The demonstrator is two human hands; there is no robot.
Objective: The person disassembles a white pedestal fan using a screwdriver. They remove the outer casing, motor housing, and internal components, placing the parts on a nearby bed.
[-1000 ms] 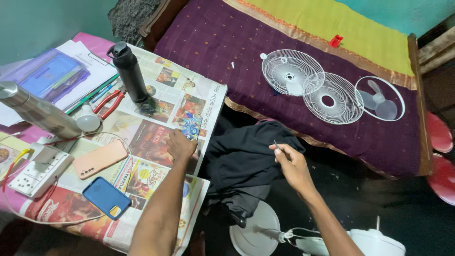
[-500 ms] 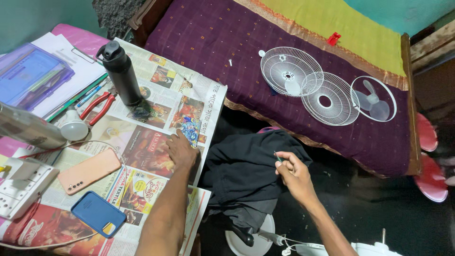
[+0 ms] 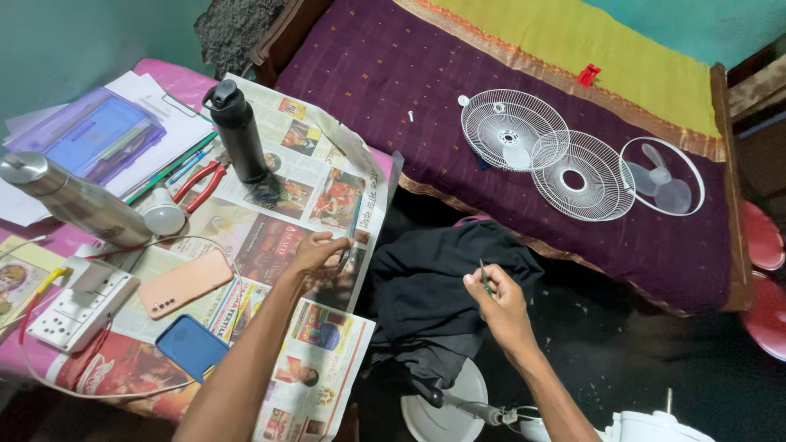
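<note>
Mid-pickup at the newspaper's (image 3: 323,192) edge — left hand (image 3: 315,254) curled round a small bright packet (image 3: 347,245), right hand (image 3: 498,301) pinching a thin green-handled tool (image 3: 485,278) over black cloth (image 3: 434,286) — steady lift probably needed.

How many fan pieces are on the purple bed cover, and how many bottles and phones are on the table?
Round wire fan grilles: 2
Fan blade with ring: 1
Bottles: 2, black and steel
Phones: 2, pink and blue
Total: 7
</note>
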